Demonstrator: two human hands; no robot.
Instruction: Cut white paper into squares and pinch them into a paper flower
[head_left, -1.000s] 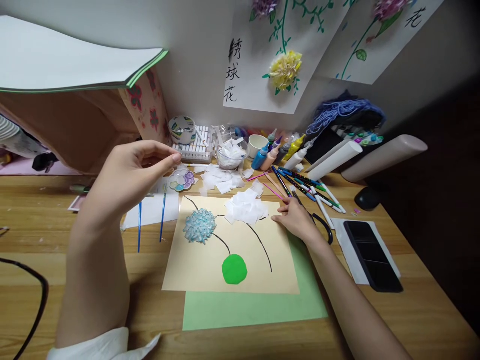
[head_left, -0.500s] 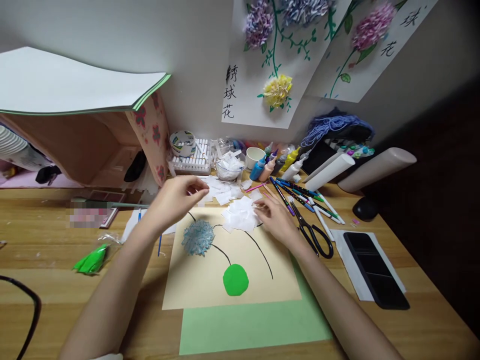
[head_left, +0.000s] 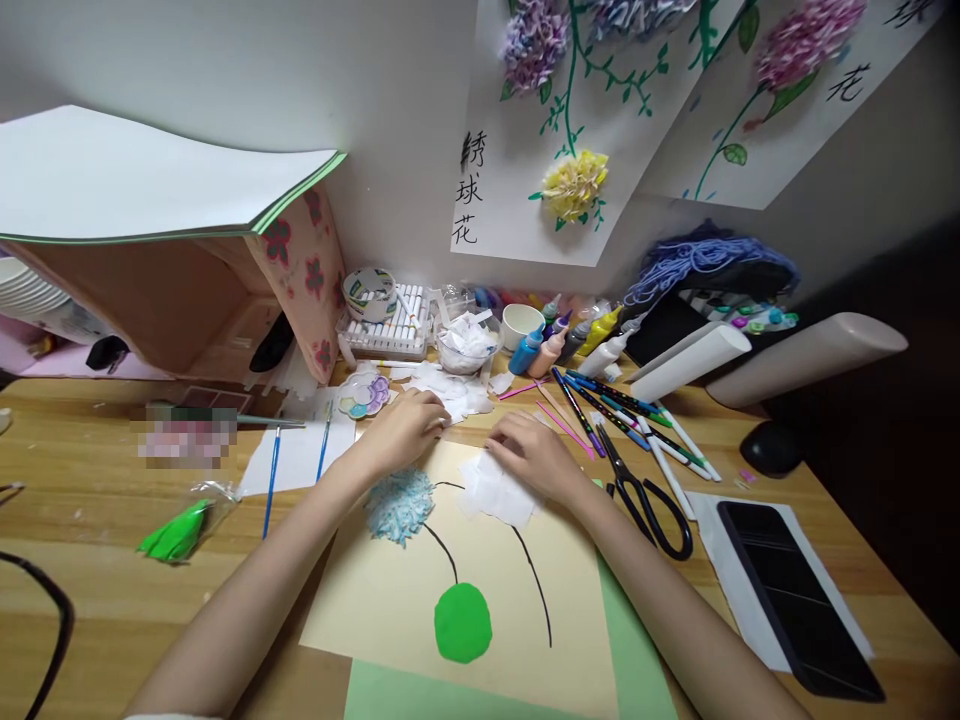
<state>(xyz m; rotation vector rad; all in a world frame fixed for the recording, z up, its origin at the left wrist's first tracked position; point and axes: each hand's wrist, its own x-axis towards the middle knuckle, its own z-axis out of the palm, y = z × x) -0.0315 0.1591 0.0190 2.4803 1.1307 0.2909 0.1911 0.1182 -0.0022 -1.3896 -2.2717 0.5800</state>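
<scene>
My left hand is at the upper edge of the cream sheet, beside a pile of white paper scraps. Its fingers are bent and together; whatever they pinch is hidden. My right hand has curled fingers at the top of a white paper flower, touching it. A blue-and-white paper flower is on the sheet below my left hand. Nearer me lies a flat green disc, with black curved lines drawn around it.
Black-handled scissors, several markers and a phone lie on the right. Left are paintbrushes, a palette and bagged green clay. Paint bottles and a bowl of scraps stand behind.
My left hand has come down and right to the sheet's upper edge, uncovering the palette. My right hand has moved onto the white flower's top. The cream sheet has turned slightly; the view has shifted.
</scene>
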